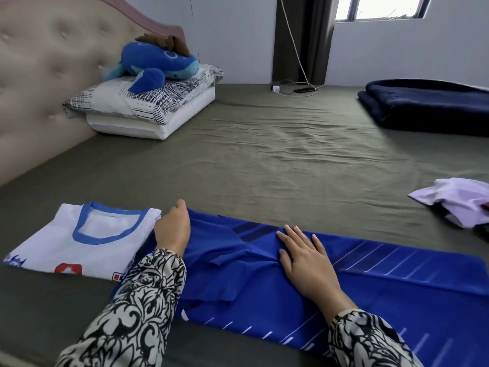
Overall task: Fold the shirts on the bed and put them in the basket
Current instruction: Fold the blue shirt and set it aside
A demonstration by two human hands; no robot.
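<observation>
On the bed (pixel 277 154), the blue shirt (pixel 370 282) at five o'clock lies half-folded. The right hand (pixel 304 260) presses it flat, fingers spread; the left hand (pixel 173 229) pinches its collar end. At eight o'clock a white shirt (pixel 79 245) lies folded; at three, crumpled clothes (pixel 460 202) wait. No basket visible.

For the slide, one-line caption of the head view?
Left hand grips the blue shirt at its end, right hand flat on it, beside a folded white shirt on the bed.

Left hand (pixel 172 229) grips the long shirt (pixel 344 284) at its left end; folded shirt (pixel 79 245) just left of that grip, right hand (pixel 304 258) right, pillows (pixel 143 107) far behind.
</observation>
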